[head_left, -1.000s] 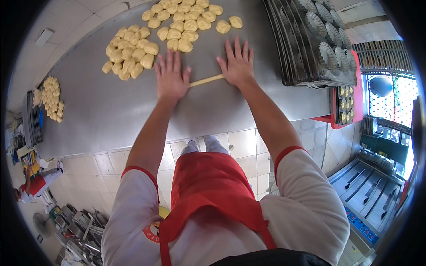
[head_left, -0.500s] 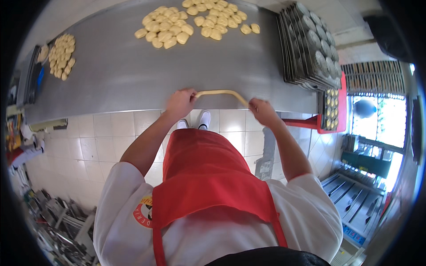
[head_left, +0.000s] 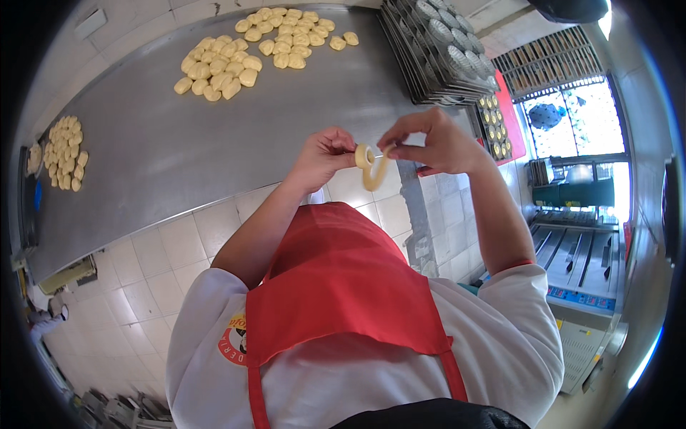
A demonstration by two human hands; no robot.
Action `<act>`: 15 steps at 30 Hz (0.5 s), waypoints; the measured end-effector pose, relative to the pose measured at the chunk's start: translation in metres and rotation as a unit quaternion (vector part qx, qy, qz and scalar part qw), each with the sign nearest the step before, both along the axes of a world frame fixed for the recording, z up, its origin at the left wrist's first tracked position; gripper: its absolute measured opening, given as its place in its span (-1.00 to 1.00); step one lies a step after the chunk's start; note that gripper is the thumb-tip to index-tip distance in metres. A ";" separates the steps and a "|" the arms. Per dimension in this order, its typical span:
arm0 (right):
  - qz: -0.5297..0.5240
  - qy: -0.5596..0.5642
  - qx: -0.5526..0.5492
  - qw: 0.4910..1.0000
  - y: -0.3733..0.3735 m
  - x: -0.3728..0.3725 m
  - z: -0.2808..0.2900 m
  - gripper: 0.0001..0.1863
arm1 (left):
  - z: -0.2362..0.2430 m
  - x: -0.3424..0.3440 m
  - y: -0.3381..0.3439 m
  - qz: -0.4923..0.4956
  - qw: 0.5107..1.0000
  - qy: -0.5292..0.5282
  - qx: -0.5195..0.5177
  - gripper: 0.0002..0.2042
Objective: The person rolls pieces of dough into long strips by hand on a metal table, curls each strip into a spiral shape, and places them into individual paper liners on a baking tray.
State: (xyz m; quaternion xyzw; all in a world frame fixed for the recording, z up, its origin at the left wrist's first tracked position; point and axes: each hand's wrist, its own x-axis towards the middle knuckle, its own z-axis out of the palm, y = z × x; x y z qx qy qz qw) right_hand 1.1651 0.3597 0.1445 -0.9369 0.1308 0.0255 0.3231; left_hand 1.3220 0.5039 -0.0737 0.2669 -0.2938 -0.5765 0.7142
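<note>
A thin, pale yellow dough strip (head_left: pixel 376 175) hangs in the air between my two hands, just off the table's front edge. My left hand (head_left: pixel 323 154) pinches one end, where the dough curls into a small ring. My right hand (head_left: pixel 441 141) is raised slightly higher and pinches the other end, slightly blurred by motion. Between the two grips the strip sags in a narrow loop. The steel table (head_left: pixel 164 150) lies beyond and to the left of my hands.
Dough pieces lie in piles at the table's far side, the middle pile (head_left: pixel 216 66) and another (head_left: pixel 293 36), plus a smaller pile (head_left: pixel 66 151) far left. Stacked fluted mould trays (head_left: pixel 443 53) stand at the far right. Beside them, a filled tray (head_left: pixel 494 125) rests on a red surface.
My hands have come closer together and nearer to me. The strip, earlier stretched in a shallow arch, now curls at the left hand and droops in a loop. The view has turned rightward.
</note>
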 end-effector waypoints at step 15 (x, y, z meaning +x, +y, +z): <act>-0.393 -0.230 0.463 0.761 -0.061 -0.033 -0.126 -0.42 | 0.051 -0.002 -0.146 -0.008 0.981 -0.156 0.113 -0.73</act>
